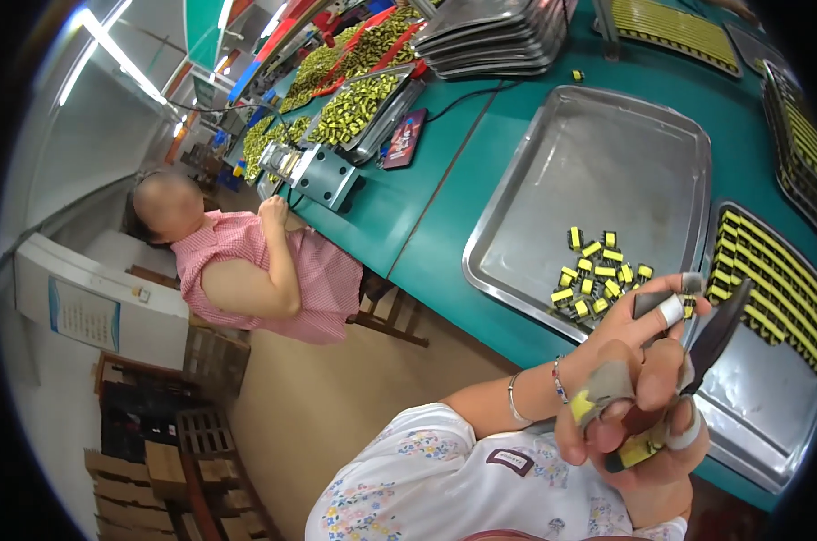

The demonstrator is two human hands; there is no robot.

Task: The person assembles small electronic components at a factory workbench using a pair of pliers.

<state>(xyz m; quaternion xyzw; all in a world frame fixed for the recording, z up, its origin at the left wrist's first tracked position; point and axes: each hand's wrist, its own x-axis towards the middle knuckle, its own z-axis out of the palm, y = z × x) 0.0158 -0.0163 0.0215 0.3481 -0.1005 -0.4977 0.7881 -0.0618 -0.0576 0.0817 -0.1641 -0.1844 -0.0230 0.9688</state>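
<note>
My left hand (647, 320), with two bracelets at the wrist and tape on its fingers, reaches over the near edge of a metal tray (598, 162). Its fingertips pinch a small yellow-and-black coil component (689, 305). Several like components (598, 279) lie loose in the tray's near end. Closer to my body, my right hand (647, 410), also with taped fingers, is wrapped round a dark pointed hand tool (722, 329). A yellow-and-black piece (637, 451) shows at its palm, perhaps the tool's handle. The tool's tip points up beside the left fingertips; its exact kind is unclear.
To the right, another tray (756, 415) carries rows of components (769, 279). Stacked trays (494, 41) and a filled tray (670, 32) stand at the back. A metal fixture (323, 176) and heaped components (354, 108) are farther left, where a co-worker (255, 270) sits.
</note>
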